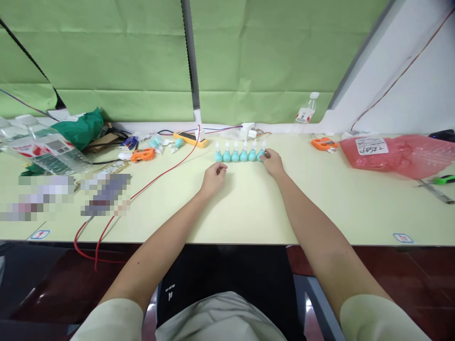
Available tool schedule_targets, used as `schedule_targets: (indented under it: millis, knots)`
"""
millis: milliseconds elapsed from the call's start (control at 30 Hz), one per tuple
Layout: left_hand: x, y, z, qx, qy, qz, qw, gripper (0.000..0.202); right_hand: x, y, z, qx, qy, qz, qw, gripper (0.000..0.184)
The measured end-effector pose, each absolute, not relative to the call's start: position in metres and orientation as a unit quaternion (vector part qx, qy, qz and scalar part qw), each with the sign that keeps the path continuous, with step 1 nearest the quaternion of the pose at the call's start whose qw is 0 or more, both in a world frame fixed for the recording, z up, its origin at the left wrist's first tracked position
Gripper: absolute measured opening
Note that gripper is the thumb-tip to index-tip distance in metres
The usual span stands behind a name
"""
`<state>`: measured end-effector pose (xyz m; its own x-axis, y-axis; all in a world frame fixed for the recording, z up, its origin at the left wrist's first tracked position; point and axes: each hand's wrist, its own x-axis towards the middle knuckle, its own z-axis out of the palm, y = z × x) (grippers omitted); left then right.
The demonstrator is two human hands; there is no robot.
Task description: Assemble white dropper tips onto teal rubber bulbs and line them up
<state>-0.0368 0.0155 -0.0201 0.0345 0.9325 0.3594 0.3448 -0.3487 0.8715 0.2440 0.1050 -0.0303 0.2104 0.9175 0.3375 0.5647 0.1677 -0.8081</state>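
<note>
Several small teal squeeze bulbs [235,155] with clear pointed tips stand upright in a straight row on the table. My right hand [273,162] is at the right end, its thumb and fingers closed on the last teal bulb [260,154], which leans slightly. Just in front of the row's left end, my left hand [213,176] rests on the table with curled fingers and nothing visible in them. It is nearest the leftmost bulb [218,155], apart from it as far as I can see.
Behind the row are a yellow power strip [191,139] and white plugs. A red cable [159,176] crosses the left side. Bottles [59,151] and an orange tool [142,155] lie left. At right are another orange tool [324,143] and a red plastic bag [401,154].
</note>
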Motion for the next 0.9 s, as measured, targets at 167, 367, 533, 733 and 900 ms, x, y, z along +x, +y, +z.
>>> schedule_targets:
  millis: [167,367,533,733,900]
  knots:
    - [-0.036,0.013,-0.019,0.664,0.482,0.494,0.288,0.016,0.241,0.104,-0.028,-0.622,-0.612,0.170,0.458,0.022]
    - [-0.040,0.013,-0.017,0.662,0.498,0.495,0.261,0.014,0.244,0.107,-0.031,-0.632,-0.616,0.161,0.442,0.029]
    - [-0.050,0.019,-0.017,0.701,0.531,0.450,0.155,0.020,0.247,0.111,-0.035,-0.638,-0.640,0.138,0.405,0.039]
    - [-0.063,0.023,-0.013,0.690,0.648,0.322,0.024,0.026,0.264,0.099,-0.037,-0.737,-0.617,0.040,0.273,0.053]
    - [-0.067,0.028,-0.018,0.673,0.697,0.245,0.019,0.045,0.277,0.082,-0.040,-0.750,-0.633,0.018,0.189,0.047]
